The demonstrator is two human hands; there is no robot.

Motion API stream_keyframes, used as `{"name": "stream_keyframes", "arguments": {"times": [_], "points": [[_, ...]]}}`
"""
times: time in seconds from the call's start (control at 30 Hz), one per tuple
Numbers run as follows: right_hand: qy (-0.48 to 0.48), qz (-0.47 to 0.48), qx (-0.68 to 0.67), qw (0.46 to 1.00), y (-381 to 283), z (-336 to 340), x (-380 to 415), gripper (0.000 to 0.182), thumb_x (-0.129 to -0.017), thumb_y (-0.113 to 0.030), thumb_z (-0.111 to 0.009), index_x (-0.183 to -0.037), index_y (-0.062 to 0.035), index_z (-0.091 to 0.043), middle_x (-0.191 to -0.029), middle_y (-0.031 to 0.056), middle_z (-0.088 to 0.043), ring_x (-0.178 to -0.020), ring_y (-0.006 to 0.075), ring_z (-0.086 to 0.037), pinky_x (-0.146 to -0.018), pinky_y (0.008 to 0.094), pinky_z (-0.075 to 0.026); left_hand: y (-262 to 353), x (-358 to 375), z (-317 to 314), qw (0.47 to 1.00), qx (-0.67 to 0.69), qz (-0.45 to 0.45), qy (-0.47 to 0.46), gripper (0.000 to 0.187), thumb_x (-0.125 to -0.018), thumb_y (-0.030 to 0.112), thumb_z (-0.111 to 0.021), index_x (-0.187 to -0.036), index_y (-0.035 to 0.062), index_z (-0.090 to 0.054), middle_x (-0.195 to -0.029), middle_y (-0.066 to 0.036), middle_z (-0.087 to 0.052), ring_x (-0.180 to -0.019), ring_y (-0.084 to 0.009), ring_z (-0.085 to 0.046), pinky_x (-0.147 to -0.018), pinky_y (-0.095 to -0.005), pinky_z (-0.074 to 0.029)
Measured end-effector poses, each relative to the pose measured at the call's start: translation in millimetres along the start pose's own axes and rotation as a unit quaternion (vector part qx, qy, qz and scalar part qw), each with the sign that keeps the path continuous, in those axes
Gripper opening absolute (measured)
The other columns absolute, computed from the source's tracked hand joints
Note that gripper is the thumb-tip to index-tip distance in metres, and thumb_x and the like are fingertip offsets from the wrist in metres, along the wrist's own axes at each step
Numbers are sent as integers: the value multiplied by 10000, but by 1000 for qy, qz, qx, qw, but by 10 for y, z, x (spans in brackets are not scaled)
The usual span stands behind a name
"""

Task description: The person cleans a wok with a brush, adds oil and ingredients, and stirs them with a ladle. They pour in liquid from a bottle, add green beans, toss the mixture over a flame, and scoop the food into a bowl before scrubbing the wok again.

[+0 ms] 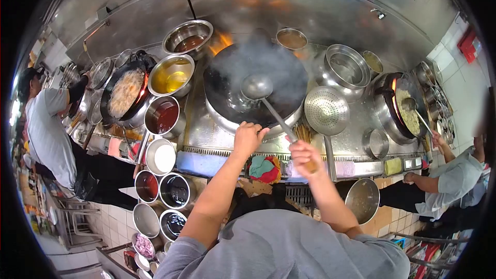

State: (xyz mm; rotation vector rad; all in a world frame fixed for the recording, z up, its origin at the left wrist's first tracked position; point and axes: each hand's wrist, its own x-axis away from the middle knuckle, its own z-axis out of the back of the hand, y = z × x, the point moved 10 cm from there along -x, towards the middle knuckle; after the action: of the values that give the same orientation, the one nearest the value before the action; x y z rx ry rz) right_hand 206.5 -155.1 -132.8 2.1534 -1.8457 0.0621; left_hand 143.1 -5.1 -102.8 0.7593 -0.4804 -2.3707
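A large black wok (227, 80) sits in the middle of the stove, with smoke over it and flames at its back left. My right hand (306, 159) is wrapped round the handle of a steel ladle (257, 88), whose bowl is inside the wok. At the wok's near rim is my left hand (249, 137), its fingers bent together; what they grip, if anything, is hidden. Right of the wok lies a perforated skimmer (326, 111). A bundle of thin sticks (303, 133) stands between the wok and the skimmer's handle.
Pots of yellow oil (171, 75) and red sauce (162, 115) stand left. A steel pot (347, 67) is back right. Crumpled cloths (264, 169) lie at the front edge. One person (49, 129) works left by another wok (123, 93), another person (454, 175) right.
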Motion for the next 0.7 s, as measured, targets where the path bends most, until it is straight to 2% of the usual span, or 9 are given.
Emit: {"name": "stream_keyframes", "arguments": {"times": [0.13,0.3,0.37,0.4,0.43,0.47,0.53,0.67,0.7], "points": [[61,-2,84,995,706,-148,-88,205,-939,-167,-489,-1098,-47,-541,-689,-10,-459,-505,55,-418,-415,191,-374,-10,-11,16,1000,-9,-12,-6,288,-781,303,-692,-699,31,-649,-690,-150,-612,-688,-330,-577,-720,-409,-455],[105,-18,240,965,-193,-108,-541,230,-942,-186,-512,-1125,-48,-519,-681,0,-496,-467,55,-441,-377,207,-371,76,-27,63,999,-19,-30,3,276,-769,288,-699,-667,41,-631,-674,-148,-610,-679,-338,-576,-649,-427,-458],[250,145,596,749,-575,-286,-392,280,-914,-198,-555,-1156,-72,-491,-724,26,-546,-524,108,-502,-400,269,-408,101,-29,81,999,-5,-38,20,285,-769,288,-703,-656,37,-629,-676,-142,-619,-685,-339,-588,-659,-428,-465],[161,201,572,779,-744,-21,-522,388,-894,-199,-554,-1232,-61,-423,-731,32,-548,-543,117,-523,-410,283,-421,89,9,45,997,-3,-71,24,250,-766,273,-709,-694,39,-656,-705,-139,-635,-707,-347,-591,-693,-421,-466],[220,211,729,613,-710,-308,-154,437,-884,-196,-535,-1261,-47,-371,-729,35,-541,-544,122,-522,-414,280,-426,104,44,89,997,40,-58,38,231,-782,276,-703,-742,48,-684,-724,-143,-640,-715,-347,-589,-728,-420,-461],[223,227,675,666,-682,-421,232,449,-881,-176,-502,-1280,-26,-360,-722,52,-535,-549,116,-526,-409,282,-422,24,20,-15,999,25,19,-42,223,-811,278,-681,-775,59,-700,-755,-146,-649,-716,-346,-583,-727,-427,-455],[251,389,767,444,-913,-310,875,546,-843,-134,-510,-1357,-46,-348,-702,161,-573,-598,251,-590,-538,411,-475,-62,27,-138,994,-62,24,-89,236,-866,291,-623,-824,73,-703,-766,-156,-643,-712,-339,-583,-677,-430,-455],[493,263,791,250,-826,183,2166,636,-802,-117,-547,-1401,-154,-337,-748,193,-623,-704,348,-634,-609,458,-488,26,34,-130,993,-64,-44,-92,382,-936,351,-518,-833,2,-637,-747,-219,-608,-658,-397,-550,-578,-450,-421],[533,247,785,197,-797,264,2401,662,-776,-99,-554,-1400,-194,-354,-734,171,-628,-681,339,-636,-594,452,-493,-453,-35,-441,981,-85,-18,-171,461,-923,465,-478,-965,46,-663,-915,-177,-662,-815,-387,-608,-682,-438,-463]]}}
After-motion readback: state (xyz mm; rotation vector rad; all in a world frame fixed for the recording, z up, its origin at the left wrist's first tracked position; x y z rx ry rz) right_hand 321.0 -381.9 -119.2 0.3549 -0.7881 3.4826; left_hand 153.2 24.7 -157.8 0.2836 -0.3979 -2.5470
